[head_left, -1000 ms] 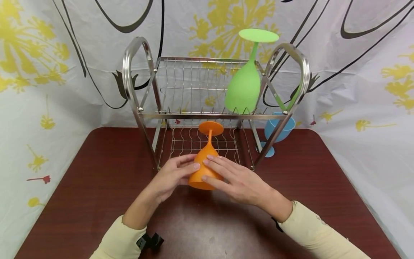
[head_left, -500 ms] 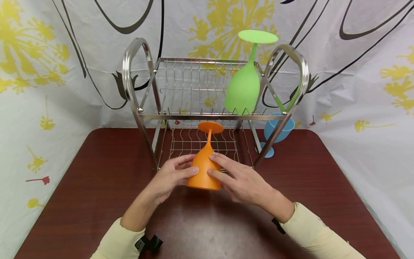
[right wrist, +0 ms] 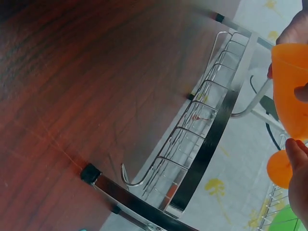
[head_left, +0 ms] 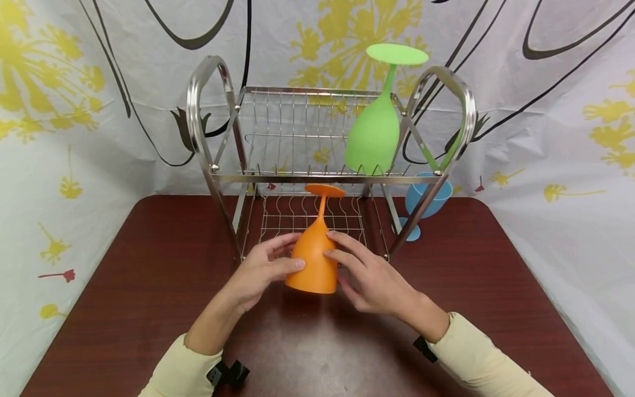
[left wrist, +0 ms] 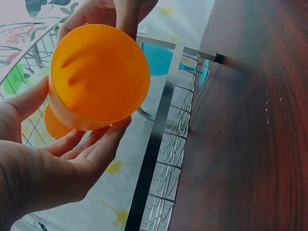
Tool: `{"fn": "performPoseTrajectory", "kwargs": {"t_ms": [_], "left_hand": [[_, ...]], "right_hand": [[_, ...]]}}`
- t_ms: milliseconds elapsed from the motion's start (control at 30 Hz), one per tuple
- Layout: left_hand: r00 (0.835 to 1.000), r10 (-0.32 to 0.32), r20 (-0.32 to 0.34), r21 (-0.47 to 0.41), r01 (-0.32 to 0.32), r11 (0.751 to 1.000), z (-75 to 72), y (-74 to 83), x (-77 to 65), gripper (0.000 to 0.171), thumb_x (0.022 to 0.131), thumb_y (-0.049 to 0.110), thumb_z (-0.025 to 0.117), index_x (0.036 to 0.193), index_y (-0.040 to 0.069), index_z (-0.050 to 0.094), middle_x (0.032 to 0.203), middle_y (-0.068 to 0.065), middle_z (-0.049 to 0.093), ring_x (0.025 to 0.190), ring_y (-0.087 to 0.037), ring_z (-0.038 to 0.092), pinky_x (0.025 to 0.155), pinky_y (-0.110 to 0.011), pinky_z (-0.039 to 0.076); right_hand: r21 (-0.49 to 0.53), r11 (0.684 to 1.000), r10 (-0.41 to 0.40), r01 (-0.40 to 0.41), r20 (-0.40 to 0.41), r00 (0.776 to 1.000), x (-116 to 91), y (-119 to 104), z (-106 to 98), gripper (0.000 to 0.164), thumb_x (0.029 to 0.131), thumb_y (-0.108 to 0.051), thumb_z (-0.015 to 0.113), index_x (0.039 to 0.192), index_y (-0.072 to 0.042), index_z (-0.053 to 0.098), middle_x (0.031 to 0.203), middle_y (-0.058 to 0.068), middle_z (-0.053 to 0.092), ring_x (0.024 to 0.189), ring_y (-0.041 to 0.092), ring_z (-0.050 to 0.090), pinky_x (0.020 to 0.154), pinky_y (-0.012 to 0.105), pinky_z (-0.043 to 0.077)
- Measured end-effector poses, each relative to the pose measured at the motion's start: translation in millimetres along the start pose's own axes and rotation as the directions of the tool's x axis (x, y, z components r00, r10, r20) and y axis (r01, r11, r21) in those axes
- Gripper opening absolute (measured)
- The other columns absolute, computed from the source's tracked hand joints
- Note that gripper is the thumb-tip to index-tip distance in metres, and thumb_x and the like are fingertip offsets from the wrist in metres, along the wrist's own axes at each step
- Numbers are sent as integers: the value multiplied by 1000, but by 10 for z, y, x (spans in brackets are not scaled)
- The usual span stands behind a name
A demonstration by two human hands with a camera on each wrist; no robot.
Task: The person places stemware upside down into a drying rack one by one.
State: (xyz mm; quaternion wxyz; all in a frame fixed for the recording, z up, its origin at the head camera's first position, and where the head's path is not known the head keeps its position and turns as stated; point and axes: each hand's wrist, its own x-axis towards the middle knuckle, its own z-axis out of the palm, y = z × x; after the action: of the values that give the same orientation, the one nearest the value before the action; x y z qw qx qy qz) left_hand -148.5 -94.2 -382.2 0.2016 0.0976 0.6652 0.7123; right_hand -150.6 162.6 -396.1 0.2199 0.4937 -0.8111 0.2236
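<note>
An orange wine glass (head_left: 312, 258) is held upside down in front of the dish rack (head_left: 322, 178), its foot up and slightly tilted. My left hand (head_left: 260, 271) grips the bowl from the left, thumb on the near face and fingers behind. On the other side, my right hand (head_left: 374, 275) holds the bowl with bent fingers, the tips along its right edge; its thumb is partly hidden. The left wrist view looks into the round mouth of the orange wine glass (left wrist: 101, 72), where finger shadows show through the wall.
A green wine glass (head_left: 374, 135) stands upside down at the right of the rack's upper tier. Behind the rack's right leg, a blue wine glass (head_left: 429, 198) stands upright on the table (head_left: 149, 298). The rack's wire lower tier (head_left: 278, 220) lies behind the hands.
The orange wine glass has turned and tilted a little between the hands. My right fingertips have shifted from its front face to its right edge; the left hand has barely moved.
</note>
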Motion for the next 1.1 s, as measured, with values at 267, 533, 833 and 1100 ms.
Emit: {"fn": "performPoseTrajectory", "kwargs": {"t_ms": [267,533,833,1100], "left_hand": [[999,43,22,-8,-42,999,0,-13,12,62,87,11,70,143,6,44,139,-17,49,112,-28,61,92,-37,53],[995,96,22,-24,-95,995,44,-9,13,64,85,5,71,143,6,44,138,-16,48,116,-30,59,96,-41,52],[991,132,11,-20,-132,991,81,-48,36,66,83,2,73,143,7,45,141,-15,47,119,-30,58,94,-40,53],[982,190,14,31,-190,981,118,-77,3,65,83,4,74,142,9,46,144,-10,47,123,-30,55,94,-39,53]], "right_hand": [[180,978,101,-102,13,995,-21,-10,4,67,75,-5,71,138,-6,46,154,15,32,135,28,41,109,21,36],[409,888,227,-210,7,974,5,-42,20,71,78,-2,71,142,-6,40,154,14,30,130,25,45,95,39,52],[549,744,407,-380,79,910,34,-105,34,87,80,-6,76,151,-14,25,153,7,32,124,27,52,93,39,53],[563,666,498,-489,152,853,39,-139,47,87,82,-14,77,150,-19,24,146,3,38,123,23,53,99,41,50]]}}
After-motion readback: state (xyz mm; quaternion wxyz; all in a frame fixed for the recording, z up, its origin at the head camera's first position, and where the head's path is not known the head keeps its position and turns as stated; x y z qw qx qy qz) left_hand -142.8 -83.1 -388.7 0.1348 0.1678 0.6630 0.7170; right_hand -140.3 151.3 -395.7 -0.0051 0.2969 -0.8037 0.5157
